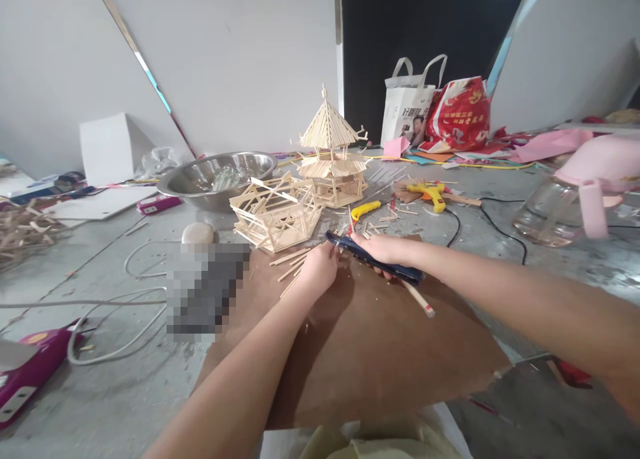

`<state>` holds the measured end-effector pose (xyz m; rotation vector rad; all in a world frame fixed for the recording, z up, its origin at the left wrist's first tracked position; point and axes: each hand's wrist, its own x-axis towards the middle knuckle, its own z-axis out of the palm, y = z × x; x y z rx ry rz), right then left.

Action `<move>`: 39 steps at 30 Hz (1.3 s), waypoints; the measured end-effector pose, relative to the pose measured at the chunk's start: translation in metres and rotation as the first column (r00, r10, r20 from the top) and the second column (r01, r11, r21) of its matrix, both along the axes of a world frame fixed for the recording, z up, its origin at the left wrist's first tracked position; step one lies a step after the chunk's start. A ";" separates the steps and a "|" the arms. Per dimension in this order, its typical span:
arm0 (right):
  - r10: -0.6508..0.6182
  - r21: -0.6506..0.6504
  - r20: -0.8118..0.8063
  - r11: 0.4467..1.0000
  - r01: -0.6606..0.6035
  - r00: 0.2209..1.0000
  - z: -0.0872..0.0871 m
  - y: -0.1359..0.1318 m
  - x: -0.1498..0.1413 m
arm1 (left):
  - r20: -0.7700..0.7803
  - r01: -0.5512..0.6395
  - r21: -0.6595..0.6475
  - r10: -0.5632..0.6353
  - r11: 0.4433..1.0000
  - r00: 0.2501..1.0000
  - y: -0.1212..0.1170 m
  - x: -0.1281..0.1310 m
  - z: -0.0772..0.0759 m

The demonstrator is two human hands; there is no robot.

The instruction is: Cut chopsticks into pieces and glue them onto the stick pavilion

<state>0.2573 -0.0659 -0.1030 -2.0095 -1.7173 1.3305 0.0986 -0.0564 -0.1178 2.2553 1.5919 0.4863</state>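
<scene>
My left hand (320,264) rests closed on the brown board (370,352), its fingers pinching a thin wooden stick at the tip of a dark blue cutter (373,257). My right hand (383,249) wraps around the cutter's handles. A pencil-like stick (417,299) pokes out below that hand. Loose sticks (293,259) lie just left of my left hand. Beyond them stand an unfinished stick frame (275,212) and a stick pagoda (331,153).
A steel bowl (210,179), a yellow glue gun (433,193) with black cable, a yellow-handled tool (365,209), bags (435,112), a pink-lidded glass jug (575,192), a white cable (115,312) and a magenta device (25,372) crowd the grey surface.
</scene>
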 end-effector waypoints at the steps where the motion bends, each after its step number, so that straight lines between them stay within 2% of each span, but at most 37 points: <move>1: -0.002 -0.002 -0.050 1.000 0.002 0.999 0.002 0.000 0.002 | 0.035 -0.001 -0.014 0.001 1.000 0.999 0.000 -0.003 0.002; 3: 0.004 0.039 -0.088 0.999 -0.001 0.996 0.007 0.000 0.008 | 0.121 -0.013 -0.037 0.018 0.999 0.993 0.001 -0.011 0.007; 5: 0.011 0.156 -0.031 0.988 -0.006 0.999 0.013 -0.001 0.015 | 0.157 -0.037 -0.017 0.040 0.999 0.987 0.003 -0.020 0.012; 8: -0.033 0.413 0.160 0.910 -0.036 0.987 0.018 -0.001 0.025 | -0.014 -0.143 0.099 0.145 0.985 0.989 0.006 -0.035 0.020; 11: -0.188 0.562 0.386 0.824 -0.068 0.903 0.015 -0.001 0.031 | -0.227 -0.231 0.168 0.266 0.958 0.937 0.007 -0.042 0.023; 14: -0.287 0.555 0.540 0.828 -0.078 0.791 0.005 0.000 0.037 | -0.350 -0.223 0.160 0.267 0.961 0.898 0.006 -0.042 0.024; 19: -0.342 0.536 0.620 0.842 -0.063 0.706 -0.014 0.007 0.047 | -0.365 -0.165 0.169 0.217 0.972 0.906 0.001 -0.036 0.023; 23: -0.329 0.515 0.661 0.853 -0.089 0.674 -0.023 0.012 0.051 | -0.344 -0.122 0.160 0.171 0.980 0.923 -0.003 -0.031 0.019; 26: -0.283 0.476 0.669 0.874 -0.103 0.687 -0.029 0.015 0.052 | -0.341 -0.082 0.135 0.124 0.987 0.932 -0.007 -0.026 0.016; 28: -0.279 0.484 0.667 0.867 -0.117 0.691 -0.032 0.016 0.050 | -0.348 -0.062 0.119 0.100 0.991 0.932 -0.010 -0.022 0.015; 30: -0.312 0.555 0.660 0.815 -0.165 0.683 -0.031 0.014 0.046 | -0.344 -0.043 0.115 0.080 0.992 0.936 -0.012 -0.019 0.015; 32: -0.303 0.642 0.641 0.715 -0.276 0.705 -0.028 0.010 0.039 | -0.317 -0.023 0.116 0.059 0.993 0.947 -0.012 -0.018 0.015; 34: -0.188 0.685 0.632 0.588 -0.429 0.752 -0.023 0.005 0.028 | -0.268 0.000 0.116 0.031 0.993 0.963 -0.012 -0.018 0.014; 36: -0.012 0.665 0.655 0.484 -0.569 0.755 -0.020 -0.001 0.016 | -0.204 0.023 0.117 0.002 0.993 0.979 -0.013 -0.018 0.013; 37: 0.057 0.643 0.670 0.454 -0.617 0.740 -0.019 -0.003 0.011 | -0.170 0.034 0.123 -0.013 0.992 0.985 -0.013 -0.018 0.012; 39: 0.142 0.590 0.698 0.442 -0.676 0.702 -0.020 -0.006 0.003 | -0.094 0.041 0.136 -0.028 0.990 0.995 -0.014 -0.017 0.012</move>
